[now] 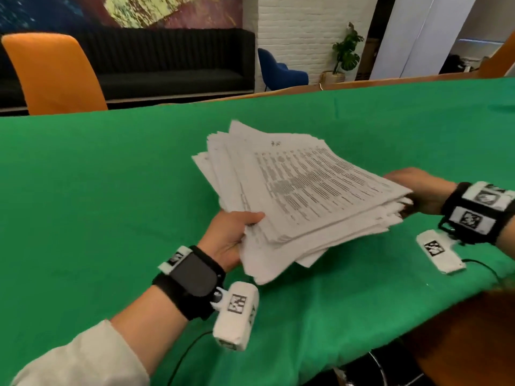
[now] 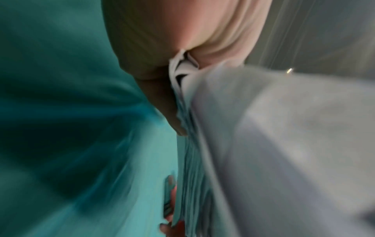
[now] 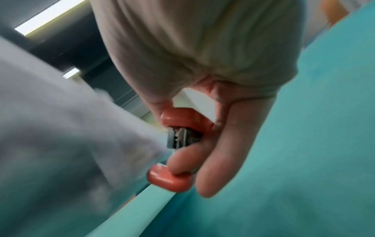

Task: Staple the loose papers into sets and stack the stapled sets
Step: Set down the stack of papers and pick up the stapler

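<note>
An orange chair [image 1: 53, 73] stands at the far left behind the surface [image 1: 97, 190], which is covered in green cloth. Behind the chair a dark sofa [image 1: 172, 59] runs along the wall.

Near the left, the left hand [image 1: 231, 238] holds the near-left edge of a thick pile of printed papers [image 1: 301, 196]; its grip is clamped on the pile, thumb [image 1: 250, 217] on the top sheet and the other fingers underneath. The left wrist view shows the same pinch side-on, the sheet edges [image 2: 184, 144] fanned and uneven below the thumb, though the picture is blurred. The pile is lifted off the cloth at its near side and tilted, its sheets splayed out of line toward the far left.

At the pile's right corner, the right hand [image 1: 423, 190] meets the papers. In the right wrist view its grip is wrapped round a red stapler [image 3: 178, 149], thumb on the upper arm and fingers [image 3: 215, 160] curled under the base. The stapler's mouth is apart, with the paper corner [image 3: 142, 128] just beside the metal head; whether the corner sits inside cannot be told.

Far right of centre, a blue armchair [image 1: 281, 71] and a potted plant [image 1: 345, 51] stand by a white brick wall.
</note>
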### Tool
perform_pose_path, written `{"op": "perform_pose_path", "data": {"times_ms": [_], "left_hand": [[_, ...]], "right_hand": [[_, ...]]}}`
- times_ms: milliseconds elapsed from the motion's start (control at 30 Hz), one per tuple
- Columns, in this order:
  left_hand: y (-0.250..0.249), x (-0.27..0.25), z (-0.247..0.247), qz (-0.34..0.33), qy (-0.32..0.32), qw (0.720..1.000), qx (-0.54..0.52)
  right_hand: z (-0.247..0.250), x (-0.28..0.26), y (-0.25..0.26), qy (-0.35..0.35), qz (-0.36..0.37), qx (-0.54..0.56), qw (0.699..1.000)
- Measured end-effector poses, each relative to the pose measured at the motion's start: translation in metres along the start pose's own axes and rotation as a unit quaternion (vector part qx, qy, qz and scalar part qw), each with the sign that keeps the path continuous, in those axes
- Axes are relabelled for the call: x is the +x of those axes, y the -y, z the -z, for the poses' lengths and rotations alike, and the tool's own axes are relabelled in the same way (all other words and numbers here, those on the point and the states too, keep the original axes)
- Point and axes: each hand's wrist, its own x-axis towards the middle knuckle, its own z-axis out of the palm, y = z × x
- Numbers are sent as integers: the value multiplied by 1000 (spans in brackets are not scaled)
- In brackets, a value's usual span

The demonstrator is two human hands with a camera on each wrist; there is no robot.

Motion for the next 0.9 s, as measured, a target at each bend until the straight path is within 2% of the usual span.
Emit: {"op": "perform_pose_path", "data": {"times_ms": [67, 167, 300, 367, 467, 500, 600, 667, 767, 833, 900], "left_hand": [[26, 14, -15, 2, -6, 1000, 7], [57, 25, -27, 10, -27, 999, 14], [74, 22, -32, 21, -47, 996, 76], [66, 12, -30, 33, -45, 994, 98], [41, -14, -21, 67, -9, 989, 130], [31, -25, -17, 46, -21, 984, 171], [-3, -56, -8, -92, -117, 952, 267], [-22, -73, -7, -120, -98, 961, 228], [-35, -87, -6, -71, -27, 992, 104], [-35, -90, 5, -69, -26, 995, 72], [-34, -92, 23, -68, -57, 995, 54]], "right_hand": [[30, -5, -7, -72, -7, 5, 997], [59, -17, -15, -130, -5, 80, 988], [55, -30, -17, -137, 19, 162, 977], [35, -33, -10, -106, 32, 173, 979], [-5, -40, 11, -31, 66, 164, 984], [-20, -44, 19, -3, 80, 159, 984], [-71, -54, 52, 68, 127, 132, 981], [-112, -62, 73, 102, 158, 100, 977], [-173, -77, 100, 173, 201, 51, 963], [-201, -87, 110, 243, 211, 21, 947], [-213, -86, 113, 275, 200, 4, 940]]}}
